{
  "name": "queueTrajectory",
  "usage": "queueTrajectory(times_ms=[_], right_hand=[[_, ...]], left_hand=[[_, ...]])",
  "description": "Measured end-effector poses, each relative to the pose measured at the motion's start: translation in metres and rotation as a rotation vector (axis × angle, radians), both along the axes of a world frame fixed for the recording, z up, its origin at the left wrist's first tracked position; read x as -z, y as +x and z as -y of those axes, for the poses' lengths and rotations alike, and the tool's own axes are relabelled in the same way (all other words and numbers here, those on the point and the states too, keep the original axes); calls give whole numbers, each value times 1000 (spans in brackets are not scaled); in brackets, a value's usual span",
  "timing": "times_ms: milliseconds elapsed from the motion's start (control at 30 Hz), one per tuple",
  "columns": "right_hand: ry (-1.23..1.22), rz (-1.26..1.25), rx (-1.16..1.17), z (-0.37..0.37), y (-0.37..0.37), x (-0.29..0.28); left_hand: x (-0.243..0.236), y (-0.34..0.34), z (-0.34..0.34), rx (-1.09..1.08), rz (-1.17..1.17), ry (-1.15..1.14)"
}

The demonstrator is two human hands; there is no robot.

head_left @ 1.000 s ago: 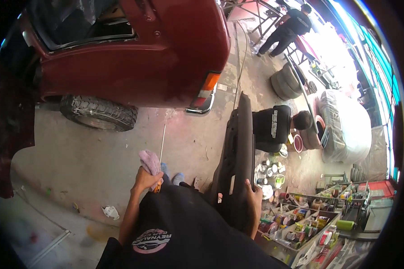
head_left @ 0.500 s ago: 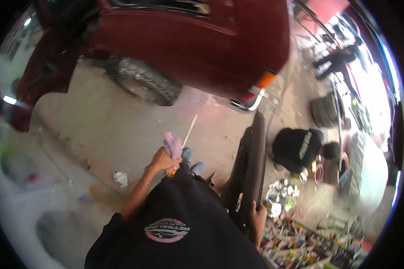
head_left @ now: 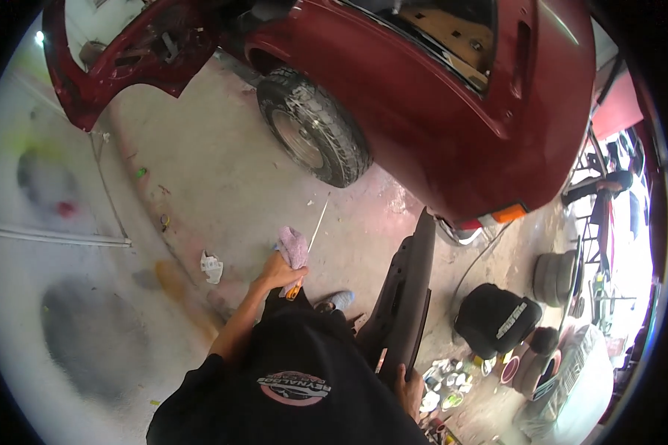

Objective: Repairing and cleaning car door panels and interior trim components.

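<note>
My left hand point(head_left: 280, 273) is closed around a crumpled pinkish cloth point(head_left: 294, 248) and the orange handle point(head_left: 295, 290) of a tool. A long thin pale rod point(head_left: 318, 224) sticks out past the cloth, in line with that handle. At my right side, my right hand point(head_left: 410, 391) grips the edge of a long dark door trim panel point(head_left: 406, 289), which stands on end and tilts away from me. The panel's far tip comes close to the rear corner of a dark red car point(head_left: 453, 148). My right fingers are partly hidden by the panel.
An open red door point(head_left: 126, 63) and a wheel point(head_left: 312, 133) are ahead. Crumpled paper point(head_left: 211, 267) lies on the floor to the left. At the right, a person in black point(head_left: 497, 319) crouches near tires point(head_left: 555, 278) and several cans point(head_left: 449, 382). Another person point(head_left: 601, 187) is farther back.
My view has turned, and the car's wheel and rear corner now appear farther right. Both hands keep their holds. The panel's tip now appears nearer the car's rear corner.
</note>
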State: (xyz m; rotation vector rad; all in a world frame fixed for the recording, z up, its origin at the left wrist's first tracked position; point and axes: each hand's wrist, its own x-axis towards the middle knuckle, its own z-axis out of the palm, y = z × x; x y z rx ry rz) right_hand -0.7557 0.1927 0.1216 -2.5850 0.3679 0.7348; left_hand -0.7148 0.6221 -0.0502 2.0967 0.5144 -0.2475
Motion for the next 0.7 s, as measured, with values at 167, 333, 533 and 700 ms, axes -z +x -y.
queueTrajectory(times_ms=[167, 333, 533, 700], right_hand=[[0, -28, -46, -72, 23, -10], [29, -81, -154, -166, 50, -23], [-53, -85, -371, -277, 92, -27], [-28, -75, -426, -370, 138, -22]], left_hand=[[5, -1, -75, -49, 113, 22], [-3, 1, -176, -117, 125, -23], [-16, -1, -290, -313, 148, -80], [-25, 18, -358, -443, 315, -241]])
